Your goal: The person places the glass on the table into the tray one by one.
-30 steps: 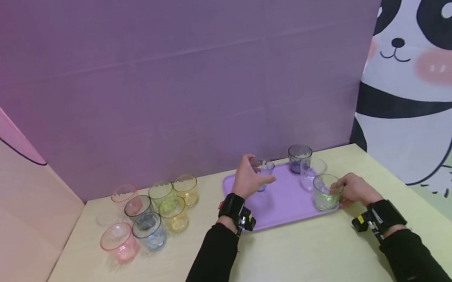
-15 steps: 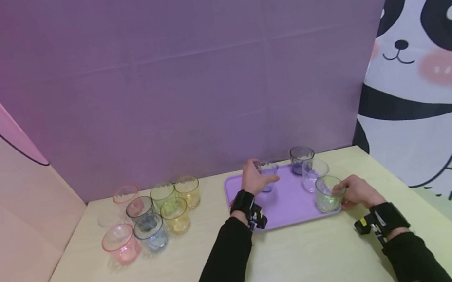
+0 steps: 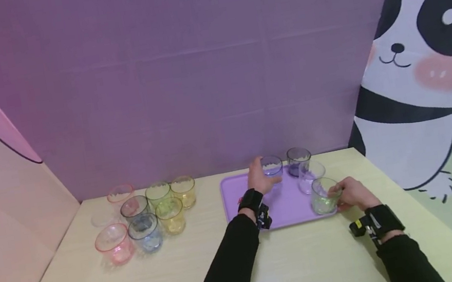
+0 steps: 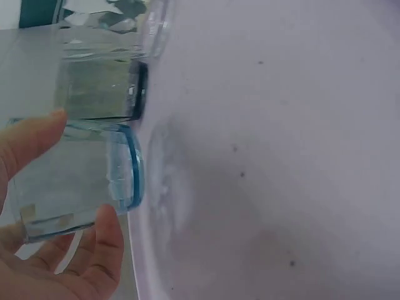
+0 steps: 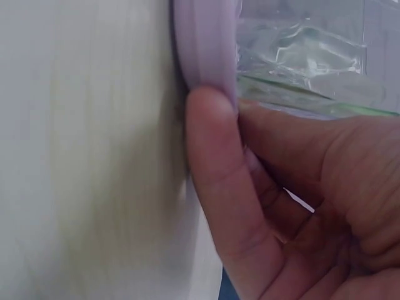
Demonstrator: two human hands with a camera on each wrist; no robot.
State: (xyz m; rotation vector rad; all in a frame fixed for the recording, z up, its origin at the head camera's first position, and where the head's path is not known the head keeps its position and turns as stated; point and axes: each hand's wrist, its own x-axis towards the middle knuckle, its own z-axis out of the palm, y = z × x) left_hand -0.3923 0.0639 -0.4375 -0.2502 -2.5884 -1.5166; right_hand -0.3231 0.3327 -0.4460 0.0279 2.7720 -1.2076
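Note:
My left hand (image 3: 260,178) holds a blue-tinted glass (image 3: 273,165) at the back of the purple tray (image 3: 261,223), thumb on one side and fingers on the other. In the left wrist view the blue glass (image 4: 69,178) is upright, its base at or just above the tray. Close beside it stands a dark grey glass (image 4: 97,90). At the tray's front right corner my right hand (image 3: 353,194) pinches the rim between thumb and finger, next to a green glass (image 3: 323,197). A pale purple glass (image 3: 311,177) stands behind the green one.
On the table's left side several glasses stand close together, among them a pink glass (image 3: 116,247), a blue glass (image 3: 146,235), a yellow glass (image 3: 171,216) and a clear glass (image 3: 104,219). A purple backdrop (image 3: 200,91) rises behind the table.
My left hand has moved right with the blue glass and lowered it, bringing it beside the dark grey glass. The right hand keeps its grip on the tray's corner.

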